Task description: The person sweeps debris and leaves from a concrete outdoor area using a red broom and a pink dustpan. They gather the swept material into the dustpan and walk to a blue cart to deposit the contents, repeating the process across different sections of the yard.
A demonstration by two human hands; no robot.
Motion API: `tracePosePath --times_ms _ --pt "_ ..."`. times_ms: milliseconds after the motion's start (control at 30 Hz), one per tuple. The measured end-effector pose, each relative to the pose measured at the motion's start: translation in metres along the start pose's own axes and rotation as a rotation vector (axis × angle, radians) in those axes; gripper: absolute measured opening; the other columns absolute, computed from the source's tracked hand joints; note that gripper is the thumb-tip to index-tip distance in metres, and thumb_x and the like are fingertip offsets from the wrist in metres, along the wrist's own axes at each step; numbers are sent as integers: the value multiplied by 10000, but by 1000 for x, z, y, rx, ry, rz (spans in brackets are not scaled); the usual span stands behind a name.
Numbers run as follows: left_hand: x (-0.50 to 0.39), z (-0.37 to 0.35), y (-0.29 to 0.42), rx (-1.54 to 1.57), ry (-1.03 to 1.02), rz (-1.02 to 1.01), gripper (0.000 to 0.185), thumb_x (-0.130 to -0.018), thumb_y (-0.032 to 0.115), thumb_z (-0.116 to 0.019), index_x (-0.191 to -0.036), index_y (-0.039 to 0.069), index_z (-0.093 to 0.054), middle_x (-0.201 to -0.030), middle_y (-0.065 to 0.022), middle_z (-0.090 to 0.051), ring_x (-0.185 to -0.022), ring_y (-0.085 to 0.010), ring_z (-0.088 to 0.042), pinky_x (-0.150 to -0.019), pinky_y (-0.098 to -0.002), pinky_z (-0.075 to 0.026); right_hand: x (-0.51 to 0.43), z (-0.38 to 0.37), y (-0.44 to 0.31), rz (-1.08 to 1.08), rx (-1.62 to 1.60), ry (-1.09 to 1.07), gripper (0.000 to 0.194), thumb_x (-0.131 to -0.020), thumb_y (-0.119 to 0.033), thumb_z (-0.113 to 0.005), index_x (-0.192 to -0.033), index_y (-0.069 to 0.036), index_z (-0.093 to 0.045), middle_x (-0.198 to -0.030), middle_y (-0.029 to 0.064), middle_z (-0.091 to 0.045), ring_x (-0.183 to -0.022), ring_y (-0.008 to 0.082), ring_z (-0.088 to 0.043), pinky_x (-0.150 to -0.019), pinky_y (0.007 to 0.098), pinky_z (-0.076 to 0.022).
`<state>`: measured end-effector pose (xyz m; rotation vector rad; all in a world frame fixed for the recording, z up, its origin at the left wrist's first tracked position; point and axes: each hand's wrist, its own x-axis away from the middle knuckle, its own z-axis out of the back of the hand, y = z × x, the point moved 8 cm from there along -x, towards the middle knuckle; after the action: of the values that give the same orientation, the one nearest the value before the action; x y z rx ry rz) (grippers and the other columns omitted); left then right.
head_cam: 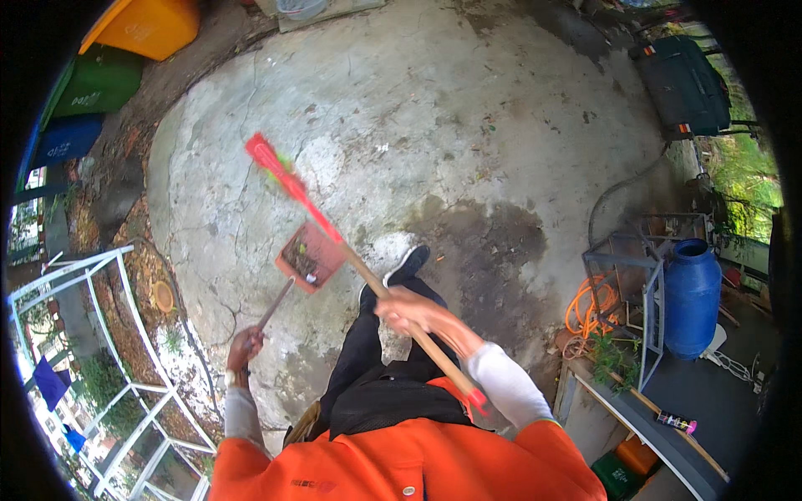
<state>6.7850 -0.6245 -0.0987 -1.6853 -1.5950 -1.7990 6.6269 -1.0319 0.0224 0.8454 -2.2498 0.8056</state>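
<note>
My left hand (245,346) grips the handle of a red long-handled dustpan (311,255). Dirt, leaf debris and a small white scrap lie in its pan. In my right hand (404,309) is the wooden handle of a broom (363,268), which slants across my body from lower right to upper left. Its red head (276,164), with some yellow-green bristles, is beyond the dustpan and blurred. Whether the bristles touch the concrete I cannot tell. My shoe (407,265) stands just right of the pan.
Cracked concrete (388,119) with scattered leaves and a dark damp patch (501,257) spreads ahead. Orange (147,28), green (103,81) and blue (72,139) bins line the upper left. A white metal frame (144,338) stands left; a blue barrel (691,300) and orange hose (589,307) are right.
</note>
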Motion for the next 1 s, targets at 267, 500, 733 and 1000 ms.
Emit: tracePosePath --times_ms 267,500,733,1000 --pt "3 -31 -54 729 175 368 96 -895 94 -436 -814 58 -472 -586 -48 -519 -374 -89 -418 -300 -225 -287 -85 169 -81 76 -340 -80 222 -843 -126 -549 -673 -129 -406 -614 -57 -415 -492 19 -404 -416 216 -301" --pt "-27 -89 9 885 243 304 114 -877 104 -476 -800 21 -473 -570 -36 -490 -381 -97 -390 -339 -208 -309 154 322 -164 75 -327 443 217 -848 -120 -588 -699 -107 -430 -529 -87 -334 -377 -1 -304 -346 206 -208" --pt "-112 -127 122 711 129 -10 128 -830 -11 -524 -938 7 -456 -724 -13 -472 -500 -74 -385 -435 -186 -353 247 333 -224 -32 -163 767 225 -832 -86 -608 -782 -81 -388 -551 -49 -366 -393 25 -343 -321 220 -282" --pt "-189 -146 250 558 28 52 105 -854 51 -517 -776 42 -448 -620 9 -422 -467 -59 -374 -425 -181 -361 58 321 -316 198 -236 359 244 -810 -146 -656 -708 -103 -440 -526 -66 -411 -373 32 -359 -326 205 -274"
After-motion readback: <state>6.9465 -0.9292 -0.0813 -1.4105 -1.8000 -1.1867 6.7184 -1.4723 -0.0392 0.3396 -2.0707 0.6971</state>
